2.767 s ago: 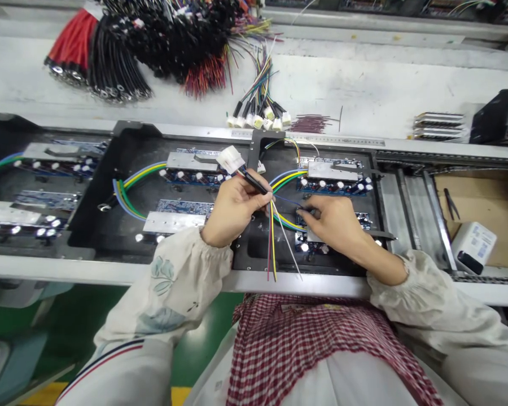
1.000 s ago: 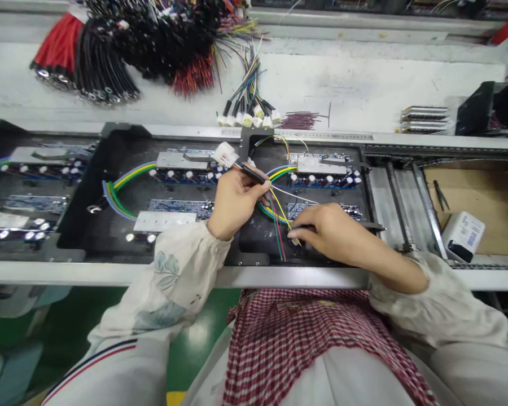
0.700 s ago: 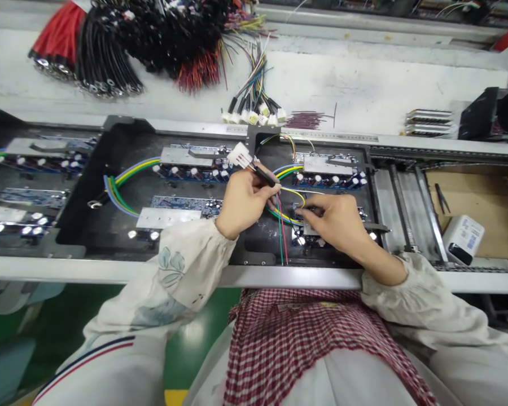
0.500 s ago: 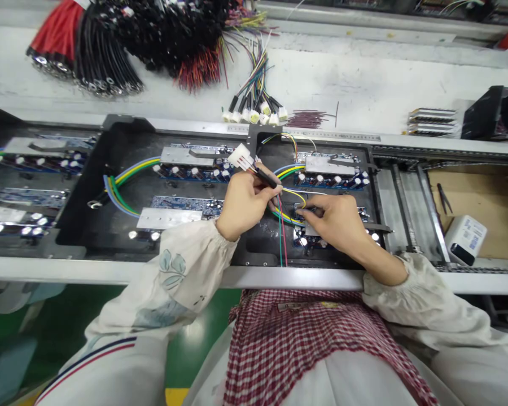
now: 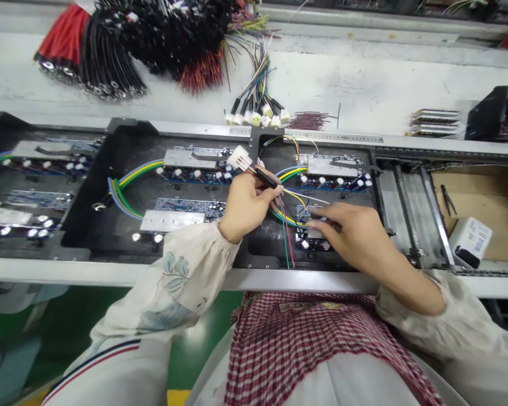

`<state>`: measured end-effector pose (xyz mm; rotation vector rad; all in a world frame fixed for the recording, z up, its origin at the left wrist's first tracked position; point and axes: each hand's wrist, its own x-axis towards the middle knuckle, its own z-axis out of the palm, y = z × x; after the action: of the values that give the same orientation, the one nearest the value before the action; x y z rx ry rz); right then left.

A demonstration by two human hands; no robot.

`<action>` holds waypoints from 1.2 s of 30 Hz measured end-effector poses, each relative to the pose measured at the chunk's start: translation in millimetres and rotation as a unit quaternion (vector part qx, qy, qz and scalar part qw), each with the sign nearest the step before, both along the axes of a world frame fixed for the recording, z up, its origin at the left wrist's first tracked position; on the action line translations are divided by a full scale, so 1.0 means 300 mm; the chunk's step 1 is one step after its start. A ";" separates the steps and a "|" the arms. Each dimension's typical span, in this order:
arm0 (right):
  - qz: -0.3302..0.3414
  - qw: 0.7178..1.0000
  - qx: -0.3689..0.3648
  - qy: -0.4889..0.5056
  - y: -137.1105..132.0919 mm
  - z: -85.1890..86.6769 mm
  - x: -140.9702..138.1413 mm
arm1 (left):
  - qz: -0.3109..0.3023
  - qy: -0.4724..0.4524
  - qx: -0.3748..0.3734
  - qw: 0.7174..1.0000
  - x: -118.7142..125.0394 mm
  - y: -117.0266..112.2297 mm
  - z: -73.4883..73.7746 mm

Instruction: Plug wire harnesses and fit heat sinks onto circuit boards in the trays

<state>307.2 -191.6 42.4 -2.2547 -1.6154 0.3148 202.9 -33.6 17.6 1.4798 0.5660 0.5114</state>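
My left hand (image 5: pixel 246 206) is closed round a wire harness with a white plug (image 5: pixel 239 157) at its top and loose green and red wires (image 5: pixel 287 242) hanging below it. My right hand (image 5: pixel 350 232) lies on the near right circuit board (image 5: pixel 308 241) with its fingers pinched together at the board's edge; what they hold is too small to name. Both hands are over a black tray (image 5: pixel 122 237) that carries several blue circuit boards with metal plates. Blue, green and yellow cables (image 5: pixel 125 189) curve across the tray on the left.
Bundles of black and red cables (image 5: pixel 110 51) lie on the white bench behind. A row of harnesses with white plugs (image 5: pixel 258 115) sits at the tray's back edge. To the right are a cardboard box with pliers (image 5: pixel 449 198) and a white device (image 5: pixel 469 241).
My right hand has shifted a little right and nearer on the near right board. The yellow and white wires no longer hang loose below my left hand. My left hand keeps its grip.
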 end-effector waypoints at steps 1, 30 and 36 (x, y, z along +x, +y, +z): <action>0.018 1.000 0.005 -0.003 -0.008 0.009 -0.011 | 0.000 0.002 0.002 1.000 0.000 -0.001 0.001; -0.069 0.996 0.044 0.019 0.069 -0.057 0.023 | -0.005 0.021 0.026 0.999 0.000 -0.008 -0.014; -0.066 0.997 -0.001 -0.027 0.082 -0.060 0.021 | -0.005 0.019 0.021 1.000 0.000 -0.009 -0.015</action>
<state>313.4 -166.9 24.5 -2.3770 -1.4826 0.2229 202.9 -36.1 13.1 1.5338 0.5807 0.4900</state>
